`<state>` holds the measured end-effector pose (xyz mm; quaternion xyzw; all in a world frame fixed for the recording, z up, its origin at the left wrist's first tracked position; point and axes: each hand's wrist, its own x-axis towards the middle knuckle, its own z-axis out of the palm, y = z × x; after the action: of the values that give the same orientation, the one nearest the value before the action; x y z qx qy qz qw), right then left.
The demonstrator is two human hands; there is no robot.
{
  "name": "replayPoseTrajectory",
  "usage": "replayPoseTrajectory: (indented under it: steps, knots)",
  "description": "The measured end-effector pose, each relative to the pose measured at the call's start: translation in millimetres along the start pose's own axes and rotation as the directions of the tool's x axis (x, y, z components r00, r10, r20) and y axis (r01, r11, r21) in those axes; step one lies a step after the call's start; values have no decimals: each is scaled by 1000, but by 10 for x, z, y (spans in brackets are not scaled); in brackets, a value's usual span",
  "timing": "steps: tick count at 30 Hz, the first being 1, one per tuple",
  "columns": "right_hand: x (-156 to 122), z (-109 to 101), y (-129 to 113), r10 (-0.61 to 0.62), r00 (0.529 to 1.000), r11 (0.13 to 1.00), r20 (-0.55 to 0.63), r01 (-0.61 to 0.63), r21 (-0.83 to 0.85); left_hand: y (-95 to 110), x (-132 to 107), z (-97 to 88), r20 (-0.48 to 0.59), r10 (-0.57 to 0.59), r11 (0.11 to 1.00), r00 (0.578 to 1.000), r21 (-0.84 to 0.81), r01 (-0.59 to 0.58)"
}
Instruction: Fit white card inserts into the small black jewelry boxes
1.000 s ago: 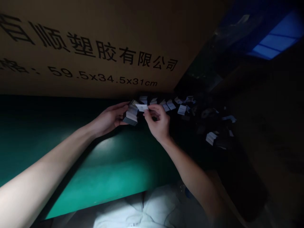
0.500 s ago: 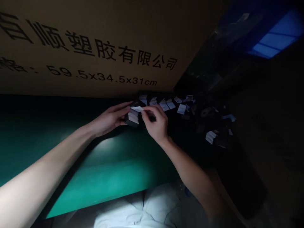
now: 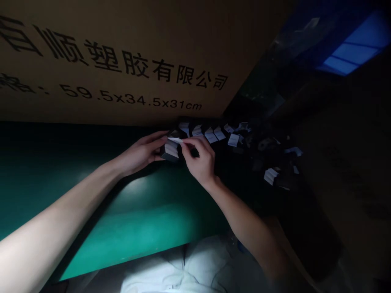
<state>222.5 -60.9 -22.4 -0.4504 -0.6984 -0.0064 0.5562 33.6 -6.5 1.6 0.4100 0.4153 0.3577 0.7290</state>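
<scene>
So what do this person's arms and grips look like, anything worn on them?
The left grip and right grip are bare hands, with no gloves, rings or watch visible. The left forearm and right forearm are bare too, no sleeves showing.

dark block (image 3: 168, 157) | pleated white paper (image 3: 171, 150) on front | thin white strip (image 3: 175, 140) | pinched above it

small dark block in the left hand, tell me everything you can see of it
The small dark block is squarish and tilted, its material unclear in the dim light, with white folded paper layers across its face. The left hand grips it from the side. A white paper strip extends from its top toward the right hand, whose fingers pinch the strip.
</scene>
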Motion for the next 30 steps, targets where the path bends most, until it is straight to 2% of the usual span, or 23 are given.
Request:
replayPoseTrajectory:
  steps: [5,20,26,30]
  knots:
    - [4,-2,-6,18,1000,999,11,-18,-29,-12,3,-17,26,2,1000,1000,13,-2]
    - [5,-4,8,-43,999,999,-12,42,-34,-32,1,-51,93,31,994,995,99,-41]
    - [-15,4,3,53,999,998,0,-53,-34,-10,-11,-39,73,38,989,997,137,-48]
    - [-18,11,-9,43,999,998,-16,-43,-38,-19,-1,-55,78,47,987,996,149,-59]
